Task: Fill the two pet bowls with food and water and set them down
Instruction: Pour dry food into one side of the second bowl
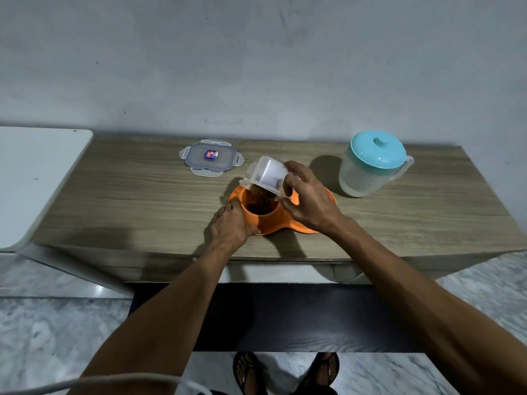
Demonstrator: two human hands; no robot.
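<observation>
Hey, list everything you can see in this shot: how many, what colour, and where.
table: one, wood grain, across the middle.
double pet bowl: one, orange, centre of the table.
pet food: brown, pouring into the left bowl.
container: one, clear, tilted over the left bowl.
container lid: one, clear with a blue sticker, flat behind the bowl.
pitcher: one, translucent with a turquoise lid, right side of the table.
side surface: one, white, far left.
cable: one, white, bottom left.
sandals: two, dark, bottom edge.
left hand: holds the bowl's left edge.
right hand: grips the container.
</observation>
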